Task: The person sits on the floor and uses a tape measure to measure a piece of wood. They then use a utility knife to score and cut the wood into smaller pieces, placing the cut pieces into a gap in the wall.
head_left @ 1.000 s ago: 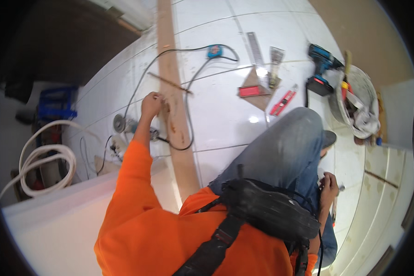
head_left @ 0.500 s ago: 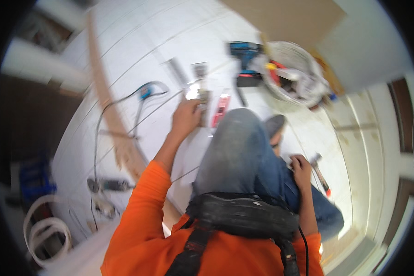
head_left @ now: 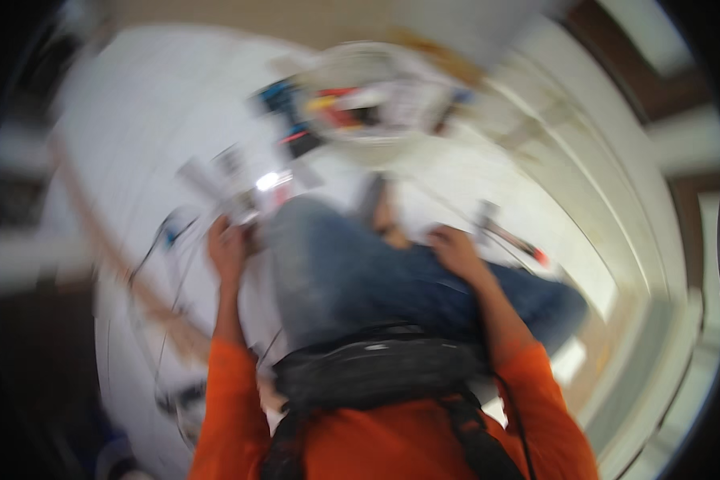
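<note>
The view is blurred by motion. My left hand (head_left: 226,244) is closed on a greyish flat item I cannot make out, beside a blurred group of metal tools (head_left: 226,170) on the white tiles. My right hand (head_left: 454,252) is at my bent, jean-clad leg (head_left: 336,280); its fingers are smeared. To its right lies a hammer (head_left: 520,246) with a red-ended handle. A teal cordless drill (head_left: 280,104) lies beside a white bucket (head_left: 416,128) holding tools and cloths.
A long wooden board (head_left: 96,240) and dark cables run along the left side, near a small teal item (head_left: 170,234). A power tool (head_left: 184,396) lies at lower left. A curving pale step (head_left: 568,184) and brown-framed panels (head_left: 616,48) stand on the right.
My view has swung to the right. My left hand has left the board for the tools by my knee and closed on a flat item. My right hand has shifted slightly upward along my leg.
</note>
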